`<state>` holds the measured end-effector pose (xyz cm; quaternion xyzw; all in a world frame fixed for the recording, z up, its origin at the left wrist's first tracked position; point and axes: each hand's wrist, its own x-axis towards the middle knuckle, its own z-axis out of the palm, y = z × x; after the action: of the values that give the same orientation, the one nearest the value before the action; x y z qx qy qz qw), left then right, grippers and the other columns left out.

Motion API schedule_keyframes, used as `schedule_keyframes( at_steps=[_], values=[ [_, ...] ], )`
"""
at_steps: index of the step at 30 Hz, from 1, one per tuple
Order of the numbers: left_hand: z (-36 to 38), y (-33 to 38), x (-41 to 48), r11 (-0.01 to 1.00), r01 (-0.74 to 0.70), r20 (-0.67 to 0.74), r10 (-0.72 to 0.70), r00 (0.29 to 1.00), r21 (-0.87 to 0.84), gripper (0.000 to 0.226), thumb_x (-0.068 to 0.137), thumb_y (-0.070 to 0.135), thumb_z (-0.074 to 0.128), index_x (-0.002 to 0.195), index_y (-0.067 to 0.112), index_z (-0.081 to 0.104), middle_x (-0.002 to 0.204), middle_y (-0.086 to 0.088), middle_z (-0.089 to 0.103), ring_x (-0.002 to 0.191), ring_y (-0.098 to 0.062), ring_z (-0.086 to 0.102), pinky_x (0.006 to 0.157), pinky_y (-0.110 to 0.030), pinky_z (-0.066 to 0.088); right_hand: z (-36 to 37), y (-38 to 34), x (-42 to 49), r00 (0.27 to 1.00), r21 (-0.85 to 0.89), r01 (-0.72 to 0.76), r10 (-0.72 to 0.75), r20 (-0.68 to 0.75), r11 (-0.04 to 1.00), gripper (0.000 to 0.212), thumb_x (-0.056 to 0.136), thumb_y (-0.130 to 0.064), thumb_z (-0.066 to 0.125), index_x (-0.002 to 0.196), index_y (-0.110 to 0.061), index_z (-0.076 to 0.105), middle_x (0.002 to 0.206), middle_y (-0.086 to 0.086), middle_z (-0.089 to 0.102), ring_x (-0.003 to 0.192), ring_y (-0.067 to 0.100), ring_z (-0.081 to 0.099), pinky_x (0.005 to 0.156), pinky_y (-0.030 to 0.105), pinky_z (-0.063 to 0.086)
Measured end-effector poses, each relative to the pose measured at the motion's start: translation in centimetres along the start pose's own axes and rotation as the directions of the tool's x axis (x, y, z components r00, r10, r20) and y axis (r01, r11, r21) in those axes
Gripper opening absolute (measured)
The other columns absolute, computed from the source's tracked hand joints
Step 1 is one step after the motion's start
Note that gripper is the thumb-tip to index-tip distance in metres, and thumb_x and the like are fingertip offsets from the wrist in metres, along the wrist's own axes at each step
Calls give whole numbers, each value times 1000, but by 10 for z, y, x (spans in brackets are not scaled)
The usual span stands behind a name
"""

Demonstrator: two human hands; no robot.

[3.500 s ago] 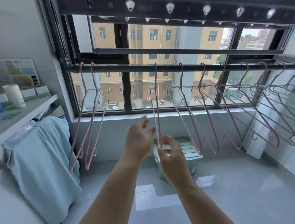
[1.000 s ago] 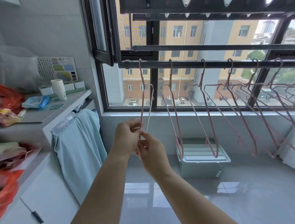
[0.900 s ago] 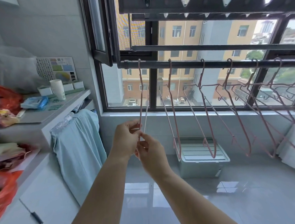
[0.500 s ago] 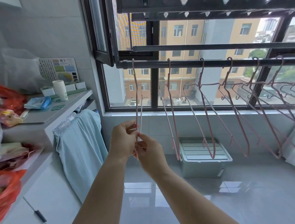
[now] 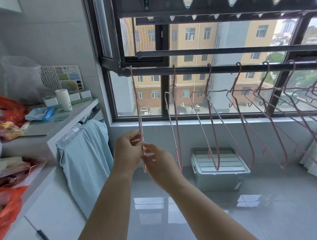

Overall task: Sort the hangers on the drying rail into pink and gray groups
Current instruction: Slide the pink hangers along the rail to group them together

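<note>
Pink wire is passing between both hands: the left hand [image 5: 127,151] is pinching the lower part of a hanger [image 5: 140,120] with thumb and fingers closed on it, and the right hand [image 5: 160,162] is sitting just beside it with its fingers curled at the same wire, though blur is hiding whether it is truly gripping. This hanger is hanging edge-on from the far left end of the rail [image 5: 224,69], its hook over the bar close to the window frame. To the right, more pink hangers [image 5: 213,121] are hanging along the rail, spaced apart and tilting, and gray hangers [image 5: 314,95] are crowding the right edge. Below them a lidded box [image 5: 219,167] is standing on the glossy floor [image 5: 249,215]. On the left, a blue cloth [image 5: 86,159] is draping down beside a shelf [image 5: 50,126] that is carrying a white cup [image 5: 63,99] and orange bags [image 5: 6,110].
</note>
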<state>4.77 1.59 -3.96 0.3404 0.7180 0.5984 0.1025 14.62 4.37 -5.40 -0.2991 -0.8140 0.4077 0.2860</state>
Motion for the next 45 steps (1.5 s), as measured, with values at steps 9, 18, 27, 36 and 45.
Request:
schedule_keyframes(
  at_steps=[9,18,27,36,45],
  values=[
    [28,26,0,944,-242,15,245,969,224,41,88,6,54,129,4,48,130,-13,56,122,-24,51,106,-30,35,-37,27,-3,982,-84,-110,95,-162,990,58,92,-12,46,142,-8,18,140,10,39,131,22,35,105,24,25],
    [63,32,3,994,77,331,-47,942,-78,17,92,8,48,99,13,62,97,0,67,92,-12,61,77,-27,50,-25,30,-4,985,85,26,-10,-175,996,36,92,-5,38,125,-16,48,75,3,66,65,11,60,64,19,47],
    [62,31,-6,978,86,313,-23,950,-192,19,90,5,51,85,22,57,88,4,69,89,-7,64,80,-19,48,-19,39,-13,986,159,71,-44,-163,985,54,91,-4,40,138,-30,34,61,-7,56,59,9,54,70,32,49],
    [61,31,-8,978,75,330,-6,944,-197,19,90,4,51,84,22,56,87,5,68,94,-12,64,87,-24,49,-23,36,-19,987,153,53,-28,-161,987,43,93,-7,41,130,-28,43,61,-6,55,61,11,54,68,30,47],
    [68,22,-7,995,22,261,3,965,-93,11,88,8,55,94,16,59,97,-1,70,92,-13,65,88,-27,49,-35,44,-22,990,110,-78,90,-109,991,47,94,-16,45,139,-18,34,107,-1,56,98,9,52,94,22,41]
  ],
)
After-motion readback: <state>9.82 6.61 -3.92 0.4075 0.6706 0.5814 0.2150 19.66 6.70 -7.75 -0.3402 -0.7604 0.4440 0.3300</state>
